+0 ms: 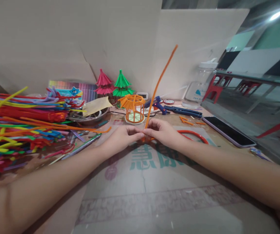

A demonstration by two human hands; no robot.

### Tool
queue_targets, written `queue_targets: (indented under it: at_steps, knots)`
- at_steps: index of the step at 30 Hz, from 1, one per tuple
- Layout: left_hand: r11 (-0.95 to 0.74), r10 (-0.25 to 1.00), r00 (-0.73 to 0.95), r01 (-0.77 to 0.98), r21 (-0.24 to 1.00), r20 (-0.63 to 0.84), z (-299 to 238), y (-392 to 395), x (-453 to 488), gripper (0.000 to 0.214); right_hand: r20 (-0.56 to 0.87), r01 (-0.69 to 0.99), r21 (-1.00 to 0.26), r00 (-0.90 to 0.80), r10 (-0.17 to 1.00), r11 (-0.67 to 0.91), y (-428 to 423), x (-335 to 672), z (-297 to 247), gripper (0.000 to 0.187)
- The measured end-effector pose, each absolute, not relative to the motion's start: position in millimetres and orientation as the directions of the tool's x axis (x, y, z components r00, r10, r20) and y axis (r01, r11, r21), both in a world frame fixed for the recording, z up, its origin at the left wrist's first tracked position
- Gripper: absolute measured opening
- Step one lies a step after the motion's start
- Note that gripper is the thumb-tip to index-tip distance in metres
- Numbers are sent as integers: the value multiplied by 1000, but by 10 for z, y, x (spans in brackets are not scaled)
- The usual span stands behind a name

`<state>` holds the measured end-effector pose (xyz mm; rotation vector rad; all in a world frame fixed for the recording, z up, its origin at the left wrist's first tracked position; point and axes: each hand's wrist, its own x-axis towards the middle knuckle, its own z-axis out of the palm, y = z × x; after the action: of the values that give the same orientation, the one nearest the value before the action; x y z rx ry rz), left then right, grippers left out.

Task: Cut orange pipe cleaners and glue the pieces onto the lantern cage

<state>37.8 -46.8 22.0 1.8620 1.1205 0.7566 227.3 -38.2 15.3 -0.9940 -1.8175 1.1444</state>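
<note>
My left hand (127, 134) and right hand (163, 131) are pinching a long, fuzzy orange pipe cleaner (156, 89) near a round orange pipe-cleaner pavilion (130, 100); careless twisting could be swinging the free tip into its roof. Green Chinese characters (140, 160) are showing on the grey printed sheet (154, 182) beneath, possibly "OK" on the clear plastic bottle (194, 89).

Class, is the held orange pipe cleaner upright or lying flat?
Upright, leaning right: the orange pipe cleaner rises above the left hand and right hand, its tip free.
</note>
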Motion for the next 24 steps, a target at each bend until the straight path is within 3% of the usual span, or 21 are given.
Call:
queue_targets:
  at_steps: [24]
  knots:
    - [-284, 886, 463, 478, 831, 37, 332, -525, 422, 18, 248, 248, -905, -355, 901, 347, -401, 2258, 151, 16]
